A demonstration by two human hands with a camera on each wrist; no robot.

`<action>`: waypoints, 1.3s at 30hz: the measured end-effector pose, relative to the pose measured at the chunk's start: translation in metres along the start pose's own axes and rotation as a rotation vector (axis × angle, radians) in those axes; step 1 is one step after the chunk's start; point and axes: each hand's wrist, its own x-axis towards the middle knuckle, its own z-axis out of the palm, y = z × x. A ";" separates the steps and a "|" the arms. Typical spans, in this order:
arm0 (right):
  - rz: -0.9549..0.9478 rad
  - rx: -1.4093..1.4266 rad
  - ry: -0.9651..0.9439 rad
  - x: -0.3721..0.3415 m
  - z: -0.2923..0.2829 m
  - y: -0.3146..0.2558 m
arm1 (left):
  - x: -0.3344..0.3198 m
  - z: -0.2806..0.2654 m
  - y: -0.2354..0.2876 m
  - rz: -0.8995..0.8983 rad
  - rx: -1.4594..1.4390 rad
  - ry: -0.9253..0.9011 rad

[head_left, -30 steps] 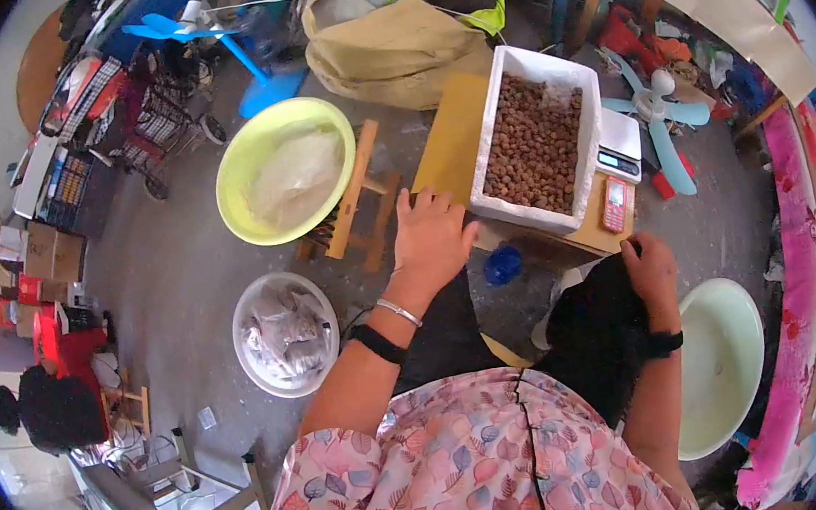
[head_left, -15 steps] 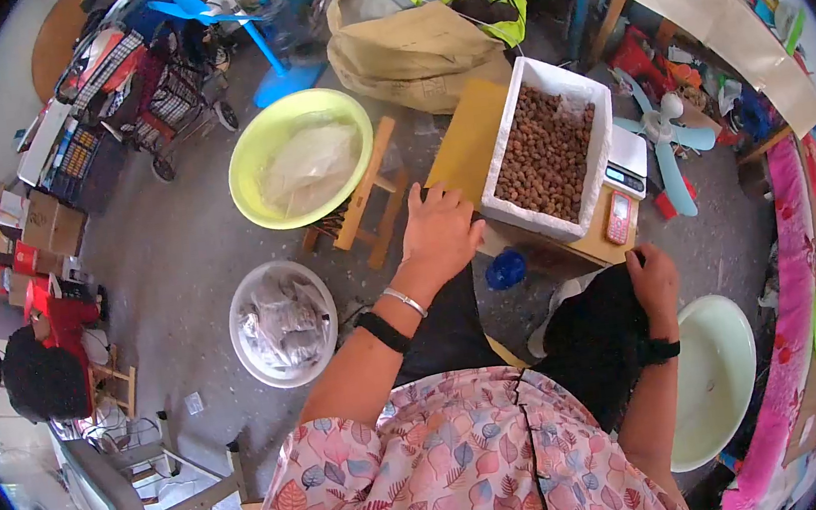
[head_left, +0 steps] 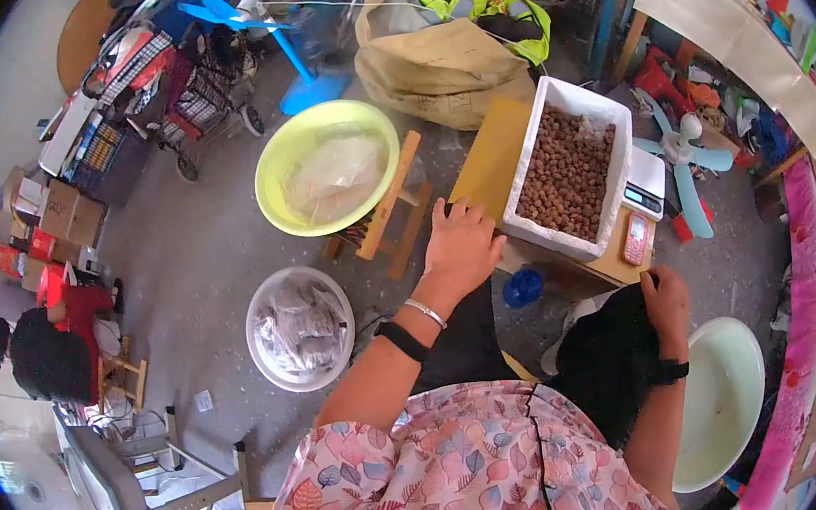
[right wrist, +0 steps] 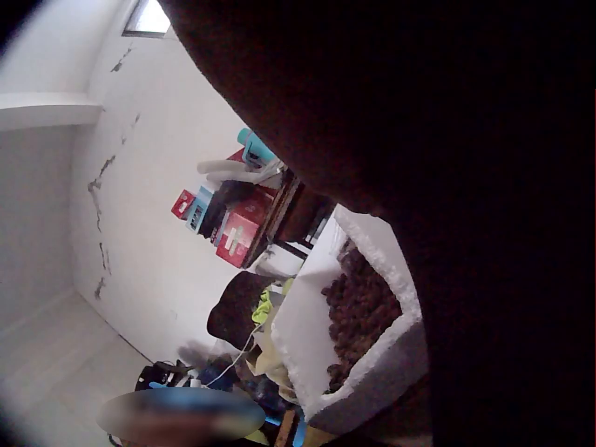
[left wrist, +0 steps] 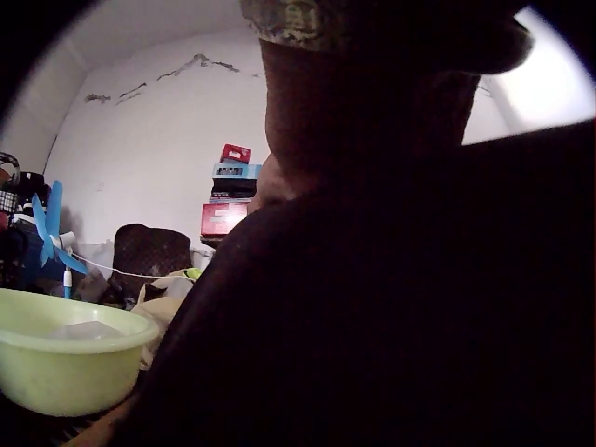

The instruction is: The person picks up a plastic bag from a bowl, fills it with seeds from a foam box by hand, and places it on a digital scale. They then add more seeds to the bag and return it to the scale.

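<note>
My left hand (head_left: pixel 462 247) rests on the black-clad left knee, its fingers draped loosely over the front. On the other knee lies my right hand (head_left: pixel 668 304), fingers bent down over the black cloth (head_left: pixel 601 359) and fingertips partly hidden. Just beyond the hands, a white foam box (head_left: pixel 553 243) full of brown, nut-like pieces (head_left: pixel 568 171) stands on a yellow-topped low table (head_left: pixel 488 160). A white digital scale (head_left: pixel 644 183) and a red phone (head_left: pixel 637 239) lie right of the box. Dark cloth and skin fill much of both wrist views.
A yellow-green basin (head_left: pixel 270 195) stands by a wooden stool (head_left: pixel 392 201). Left of my legs is a white tub (head_left: pixel 256 338) holding plastic-wrapped things. A pale green basin (head_left: pixel 718 411) stands at my right. Another person (head_left: pixel 47 357) sits far left. A blue object (head_left: pixel 523 288) lies by the table.
The head view has shifted, so the room's things sit lower and farther right in it. Both hands stay on the knees.
</note>
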 end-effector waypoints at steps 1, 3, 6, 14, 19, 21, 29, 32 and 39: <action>-0.003 -0.013 0.000 0.000 -0.002 -0.002 | 0.000 0.000 0.000 -0.003 0.001 -0.010; -0.003 -0.033 -0.001 -0.001 -0.003 -0.004 | 0.001 -0.003 0.001 -0.009 0.005 -0.031; 0.007 -0.050 -0.001 -0.002 -0.003 -0.003 | 0.001 -0.005 0.002 -0.012 0.002 -0.054; 0.003 -0.063 0.015 -0.004 -0.007 -0.006 | 0.001 -0.002 0.002 -0.014 0.025 -0.035; 0.005 -0.055 0.004 -0.003 -0.005 -0.003 | 0.002 -0.004 0.002 -0.020 0.038 -0.065; -0.017 -0.056 0.028 -0.003 -0.002 0.000 | 0.001 0.000 0.002 -0.018 0.045 -0.033; -0.007 -0.046 -0.003 -0.003 -0.002 0.002 | 0.002 -0.006 0.004 -0.030 0.036 -0.070; -0.018 -0.033 0.047 -0.004 0.000 0.001 | 0.001 -0.004 0.003 -0.026 0.036 -0.053; -0.014 -0.015 0.047 -0.004 -0.003 -0.002 | 0.002 -0.002 0.003 -0.027 0.037 -0.057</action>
